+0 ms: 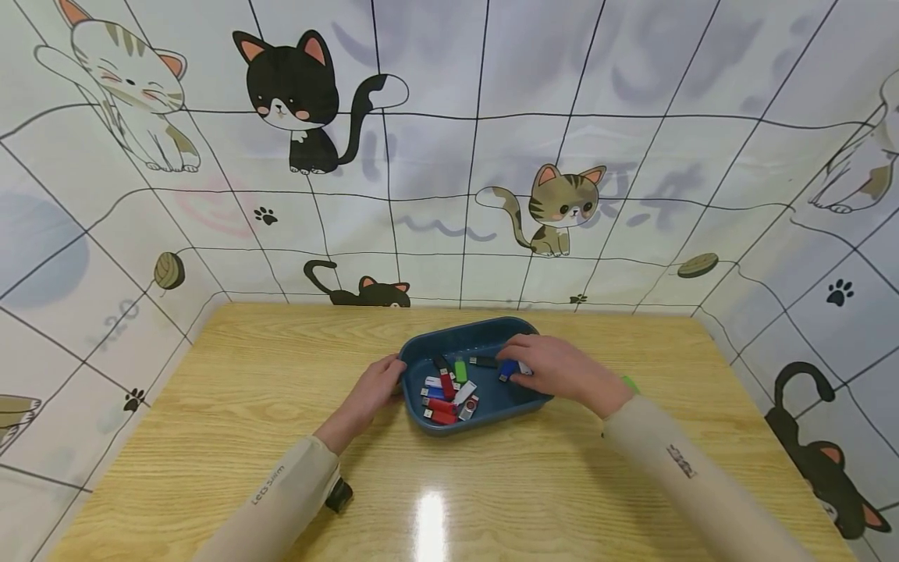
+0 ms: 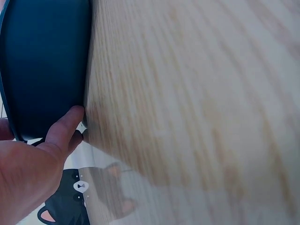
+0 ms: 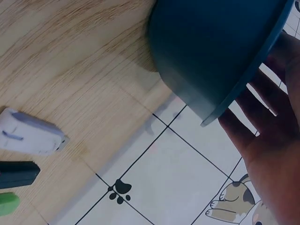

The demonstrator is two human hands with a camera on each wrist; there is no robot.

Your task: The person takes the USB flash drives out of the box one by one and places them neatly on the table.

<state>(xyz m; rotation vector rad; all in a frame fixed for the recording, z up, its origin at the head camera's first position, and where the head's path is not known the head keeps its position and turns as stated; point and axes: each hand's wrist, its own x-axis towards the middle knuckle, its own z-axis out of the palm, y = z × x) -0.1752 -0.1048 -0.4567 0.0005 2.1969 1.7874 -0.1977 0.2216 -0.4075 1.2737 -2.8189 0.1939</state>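
Note:
A dark blue tray [image 1: 485,414] holds several USB sticks, most of them heaped at its left side. My left hand [image 1: 372,390] grips the tray's left end, with fingers [image 2: 65,126] against the outer wall and part of the thumb hidden. My right hand [image 1: 562,371] reaches over the right rim into the tray, thumb and fingers curled about a blue USB stick [image 1: 507,370]. A whitish piece shows beside it under the palm. Near those fingertips lies a black USB stick [image 1: 483,361], and a green USB stick [image 1: 460,370] is left of that.
On the wooden table [image 1: 281,375], right of the tray, lie a white USB stick [image 3: 30,132], a dark one [image 3: 18,174] and a green one [image 3: 8,203]. The right forearm mostly covers them in the head view. A cat-printed curtain [image 1: 435,156] closes off the back and sides.

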